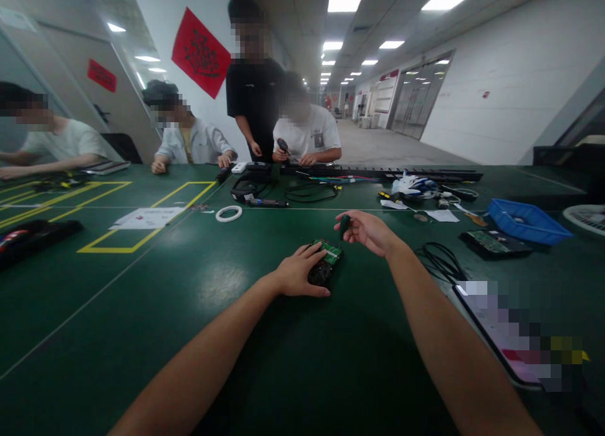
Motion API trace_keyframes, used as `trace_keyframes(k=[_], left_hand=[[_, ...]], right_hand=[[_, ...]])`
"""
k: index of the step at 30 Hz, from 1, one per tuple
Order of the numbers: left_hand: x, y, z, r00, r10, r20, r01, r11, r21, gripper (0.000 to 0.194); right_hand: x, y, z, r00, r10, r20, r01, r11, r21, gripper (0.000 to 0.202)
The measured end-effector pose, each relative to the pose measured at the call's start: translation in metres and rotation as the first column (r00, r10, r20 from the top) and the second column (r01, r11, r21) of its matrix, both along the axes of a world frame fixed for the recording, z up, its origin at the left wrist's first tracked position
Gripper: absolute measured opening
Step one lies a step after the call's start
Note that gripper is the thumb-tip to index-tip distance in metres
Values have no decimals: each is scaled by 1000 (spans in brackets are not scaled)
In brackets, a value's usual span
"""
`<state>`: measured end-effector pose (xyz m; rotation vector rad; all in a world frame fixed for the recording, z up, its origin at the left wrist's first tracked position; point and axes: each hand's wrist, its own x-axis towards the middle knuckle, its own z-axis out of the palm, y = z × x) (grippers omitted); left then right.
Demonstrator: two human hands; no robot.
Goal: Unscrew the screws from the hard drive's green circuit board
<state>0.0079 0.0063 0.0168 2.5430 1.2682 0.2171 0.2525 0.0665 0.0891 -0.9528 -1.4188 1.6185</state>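
My left hand [302, 271] lies with its fingers spread over a black device with a green circuit board [333, 253], which rests on the green table [189, 335]. Its fingertips touch the board and its thumb reaches along the near side. Just beyond and to the right, my right hand [366, 231] is raised, its fingers closed round a small dark-handled tool [345, 225]. The tool's tip cannot be made out.
A blue tray [527, 220], another circuit board [494, 242], a black cable [442, 263] and a tablet [501, 335] lie at the right. A white tape roll [229, 213] and papers [146, 218] lie left. Several people are across the table.
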Motion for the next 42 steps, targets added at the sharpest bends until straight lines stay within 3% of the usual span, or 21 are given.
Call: trace_keyframes(k=[23, 30, 35, 42], left_hand=[[-1, 0, -1, 1000, -1, 5, 1, 1000, 18, 114], [0, 1, 0, 1000, 5, -8, -5, 1000, -4, 114], [-1, 2, -2, 1000, 3, -10, -3, 1000, 2, 115], [0, 1, -3, 1000, 5, -7, -5, 1000, 17, 115]], right_hand=[[-1, -3, -1, 1000, 9, -5, -9, 998, 57, 20], [0, 3, -4, 990, -116, 75, 105, 985, 134, 21], [1, 9, -9, 986, -168, 20, 163, 974, 154, 16], [-4, 3, -8, 991, -116, -62, 123, 983, 134, 12]])
